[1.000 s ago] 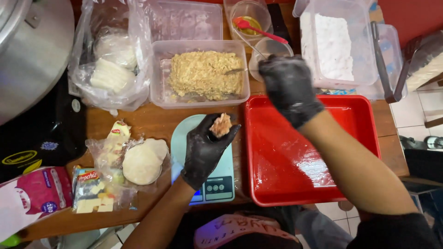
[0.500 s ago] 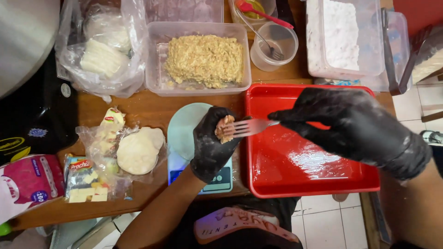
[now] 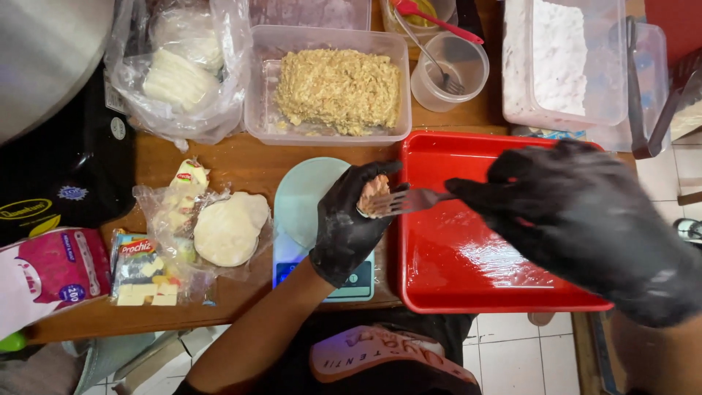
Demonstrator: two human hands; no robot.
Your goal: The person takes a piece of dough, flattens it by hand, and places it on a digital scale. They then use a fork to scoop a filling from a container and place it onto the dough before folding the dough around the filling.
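My left hand (image 3: 347,223), in a black glove, cups a small lump of brownish filling (image 3: 374,193) over a pale green kitchen scale (image 3: 307,212). A black glove also covers my right hand (image 3: 578,212), which holds a metal fork (image 3: 402,201) with its tines pressed against that lump. Below the right hand lies a red tray (image 3: 468,256), wet and shiny. Behind the scale stands a clear plastic tub of minced filling (image 3: 336,89).
A round white dough piece (image 3: 228,230) lies on plastic left of the scale, beside cheese packets (image 3: 142,271). A bag of white dough (image 3: 175,69) sits at back left, a clear cup with a utensil (image 3: 450,69) and a flour tub (image 3: 559,58) at back right. The table edge runs near me.
My right hand came down from the back of the table with a fork and brought it to the filling in my left hand. The left hand stayed over the scale.
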